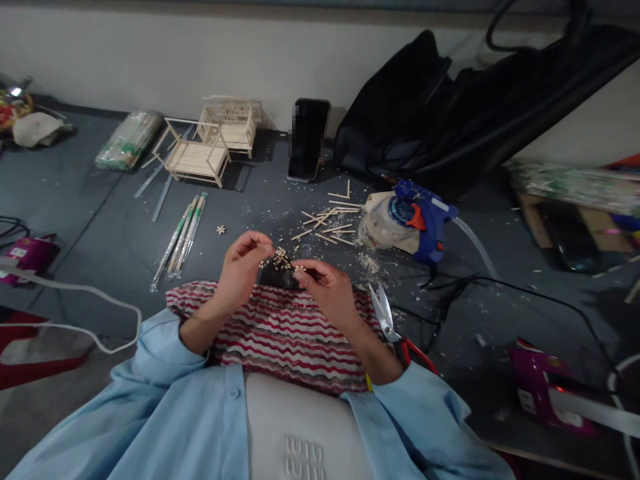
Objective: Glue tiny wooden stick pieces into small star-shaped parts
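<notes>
My left hand (243, 270) is closed in a pinch at the left edge of a heap of tiny cut wooden stick pieces (281, 257). Whatever is between its fingertips is too small to make out. At the heap's right side, my right hand (331, 290) pinches a small pale wooden piece (300, 269) between thumb and finger. A little flower-shaped cluster of wooden bits (221, 229) lies apart on the dark table, left of my hands. Beyond the heap, thin wooden sticks (327, 217) are scattered. A red-and-white striped cloth (295, 327) lies under my wrists.
A blue glue gun (425, 220) rests by a plastic jar (383, 223), its cord trailing right. Red-handled shears (385, 313) lie beside my right forearm. Miniature wooden furniture frames (197, 160), wrapped sticks (180, 237), a phone (309, 140) and a black bag (400, 113) are farther back.
</notes>
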Tool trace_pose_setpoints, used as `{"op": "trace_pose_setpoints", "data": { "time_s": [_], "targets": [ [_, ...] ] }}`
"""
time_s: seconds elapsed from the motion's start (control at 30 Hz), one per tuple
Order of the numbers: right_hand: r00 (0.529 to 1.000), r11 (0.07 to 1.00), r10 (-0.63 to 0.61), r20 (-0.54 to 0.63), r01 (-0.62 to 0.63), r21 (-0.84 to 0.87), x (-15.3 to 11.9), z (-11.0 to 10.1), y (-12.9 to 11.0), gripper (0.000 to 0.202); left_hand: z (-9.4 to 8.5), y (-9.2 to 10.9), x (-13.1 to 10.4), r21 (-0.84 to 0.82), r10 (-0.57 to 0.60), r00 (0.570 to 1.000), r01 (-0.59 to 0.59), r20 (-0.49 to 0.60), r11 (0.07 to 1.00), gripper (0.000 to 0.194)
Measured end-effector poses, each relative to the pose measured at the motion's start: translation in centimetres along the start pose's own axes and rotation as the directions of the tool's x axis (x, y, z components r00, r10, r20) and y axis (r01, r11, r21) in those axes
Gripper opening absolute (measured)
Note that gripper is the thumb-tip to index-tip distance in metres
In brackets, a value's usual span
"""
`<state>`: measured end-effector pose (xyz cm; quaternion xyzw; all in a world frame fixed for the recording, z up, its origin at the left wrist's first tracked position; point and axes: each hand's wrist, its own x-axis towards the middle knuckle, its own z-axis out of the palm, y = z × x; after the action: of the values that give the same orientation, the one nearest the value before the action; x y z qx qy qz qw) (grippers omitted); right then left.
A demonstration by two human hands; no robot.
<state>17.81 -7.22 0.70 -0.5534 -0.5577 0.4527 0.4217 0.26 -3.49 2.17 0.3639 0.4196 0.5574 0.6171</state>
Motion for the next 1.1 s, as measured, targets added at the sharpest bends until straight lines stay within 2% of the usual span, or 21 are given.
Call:
{"op": "trace_pose_setpoints", "data": {
  "time_s": [0.07, 0.13, 0.27, 0.37, 0.53, 0.73, 0.97, 1.1],
  "targets": [
    [1.0, 1.0, 0.016, 0.0, -0.016, 0.025, 0.0, 0.0, 0.1, 0.022, -0.4, -0.1, 0.3, -0.014, -0.021, 0.998, 0.021, -0.059, 1.0, 0.008],
    [1.0, 1.0, 0.001, -0.01, 0.0, 0.021, 0.0, 0.0, 0.2, 0.02, -0.6, -0.3, 0.4, -0.018, -0.068, 0.996, 0.067, -0.063, 0.998, 0.009],
    [0.998, 0.998, -0.06, -0.022, 0.06, -0.016, 0.2, -0.2, 0.2, 0.017, -0.4, -0.9, -0.1, 0.071, -0.138, 0.99, 0.135, 0.034, 0.988, 0.011],
    [0.999, 0.999, -0.042, -0.033, 0.043, 0.02, 0.1, -0.3, 0.0, 0.021, -0.2, -1.0, -0.5, 0.122, -0.177, 0.979, 0.164, 0.104, 0.979, 0.015],
    [1.0, 0.998, -0.009, 0.005, 0.008, 0.06, -0.1, -0.4, -0.4, 0.038, -0.2, -0.9, -0.8, 0.199, -0.158, 0.971, 0.121, 0.18, 0.972, 0.019],
    [0.999, 0.998, -0.017, 0.048, 0.014, 0.06, -0.1, -0.2, -0.4, 0.028, -0.2, -0.8, -1.0, 0.26, -0.167, 0.938, 0.087, 0.305, 0.962, 0.023],
    [0.996, 0.996, -0.014, 0.086, 0.006, 0.092, 0.0, -0.2, -0.3, 0.031, 0.0, -0.6, -1.0, 0.234, -0.191, 0.931, 0.12, 0.312, 0.965, 0.025],
    [0.995, 0.994, 0.003, 0.103, -0.014, 0.106, -0.1, -0.4, -0.6, 0.043, 0.0, -0.4, -1.1, 0.207, -0.202, 0.933, 0.144, 0.297, 0.968, 0.025]
  ]
}}
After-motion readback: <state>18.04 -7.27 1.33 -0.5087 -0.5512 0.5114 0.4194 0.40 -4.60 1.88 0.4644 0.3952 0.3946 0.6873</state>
